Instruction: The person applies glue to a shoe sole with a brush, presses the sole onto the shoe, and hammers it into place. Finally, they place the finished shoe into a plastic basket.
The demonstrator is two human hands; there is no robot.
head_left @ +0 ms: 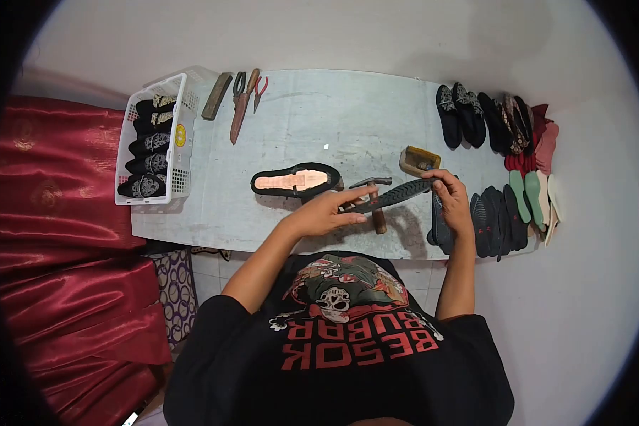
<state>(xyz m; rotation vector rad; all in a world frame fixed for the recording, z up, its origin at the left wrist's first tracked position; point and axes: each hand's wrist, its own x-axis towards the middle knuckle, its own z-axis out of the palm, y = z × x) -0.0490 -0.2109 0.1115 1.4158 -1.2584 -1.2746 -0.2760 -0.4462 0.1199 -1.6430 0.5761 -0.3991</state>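
My left hand (328, 213) and my right hand (453, 197) hold a black patterned shoe sole (397, 195) between them above the table. Fingers and thumb of the left hand close round the sole's left end, while the right hand pinches its other end. Under the sole lies a hammer (380, 221), its handle toward me and its head partly showing behind. To the left, a black shoe upper (263, 182) rests bottom up, with a pale insole (312, 176) exposed. What supports this shoe is mostly hidden.
A white basket (180, 167) of black shoes stands left. Pliers (261, 91), a knife (240, 117) and a block (217, 96) lie beyond. A small box (420, 160) sits near my right hand. Soles (486, 220), finished shoes (447, 117) and green insoles (531, 192) line the right edge.
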